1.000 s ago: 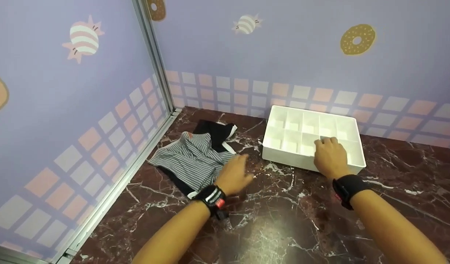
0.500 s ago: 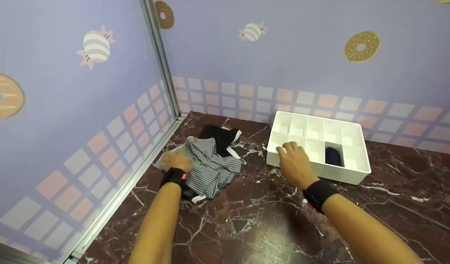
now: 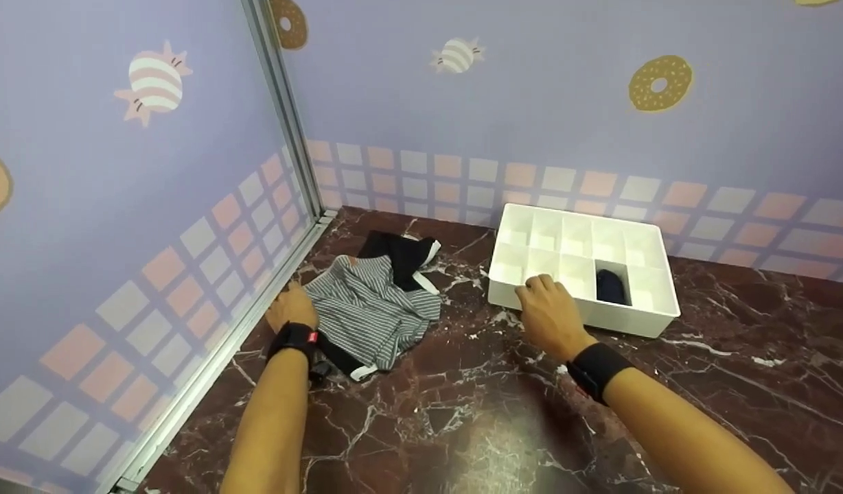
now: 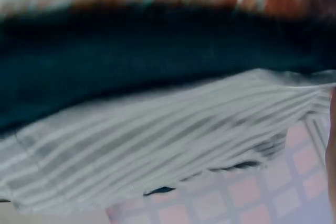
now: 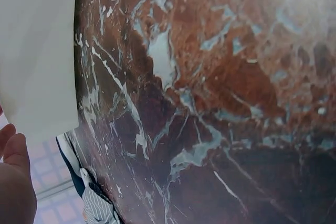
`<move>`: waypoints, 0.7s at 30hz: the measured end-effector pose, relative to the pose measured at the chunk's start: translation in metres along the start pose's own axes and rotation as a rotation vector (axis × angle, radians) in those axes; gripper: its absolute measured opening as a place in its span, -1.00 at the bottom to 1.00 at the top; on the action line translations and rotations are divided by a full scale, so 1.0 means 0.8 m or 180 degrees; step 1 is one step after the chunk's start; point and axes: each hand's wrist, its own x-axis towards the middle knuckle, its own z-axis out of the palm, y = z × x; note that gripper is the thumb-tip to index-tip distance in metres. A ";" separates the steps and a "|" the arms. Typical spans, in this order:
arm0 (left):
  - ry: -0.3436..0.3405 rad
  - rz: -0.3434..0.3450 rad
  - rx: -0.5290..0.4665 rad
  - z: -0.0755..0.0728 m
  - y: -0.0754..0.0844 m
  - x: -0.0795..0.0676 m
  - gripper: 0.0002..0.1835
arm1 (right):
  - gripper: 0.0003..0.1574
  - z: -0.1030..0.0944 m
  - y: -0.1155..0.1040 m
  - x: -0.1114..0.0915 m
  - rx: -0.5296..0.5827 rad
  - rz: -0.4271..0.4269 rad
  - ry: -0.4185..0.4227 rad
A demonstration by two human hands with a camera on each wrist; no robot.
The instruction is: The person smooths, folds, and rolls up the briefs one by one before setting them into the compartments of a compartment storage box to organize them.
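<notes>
A grey-and-white striped garment [image 3: 370, 309] lies loosely spread on the marble surface, with black cloth [image 3: 404, 257] edged in white showing behind and under it. At its left edge my left hand [image 3: 292, 309] grips the fabric; the fingertips are hidden in the head view. The left wrist view shows the striped garment [image 4: 147, 135] gathering toward a finger at the right border. My right hand [image 3: 550, 315], fingers loosely bent, is at the front rim of a white divided tray [image 3: 617, 315]. It appears to hold nothing. A dark navy cloth bundle [image 3: 609, 287] sits in one front compartment.
A patterned wall [image 3: 559, 103] stands close behind the tray. On the left, a second wall meets the surface along a pale metal rail [image 3: 215, 357]. The tray's other visible compartments show bare white floors.
My right hand has left the navy bundle in its compartment and moved left along the tray's front rim. My left hand has moved left across the striped garment to its left edge.
</notes>
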 end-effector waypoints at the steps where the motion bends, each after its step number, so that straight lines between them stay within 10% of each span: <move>1: -0.0011 0.0017 -0.0032 -0.001 0.004 0.001 -0.71 | -0.70 0.001 0.001 0.000 -0.0003 -0.0013 0.0028; 5: 0.0286 0.0169 -0.0415 -0.005 0.028 0.004 -0.70 | -0.73 0.002 -0.002 0.003 0.0037 -0.0106 0.0149; 13: 0.0627 0.1310 -0.1490 -0.013 0.090 -0.013 -0.71 | -0.75 -0.001 -0.016 0.002 0.0089 -0.0072 0.0030; 21: 0.0739 0.0987 -0.1153 -0.027 0.082 -0.016 -0.80 | -0.76 -0.002 -0.019 -0.004 0.0194 -0.0097 0.0004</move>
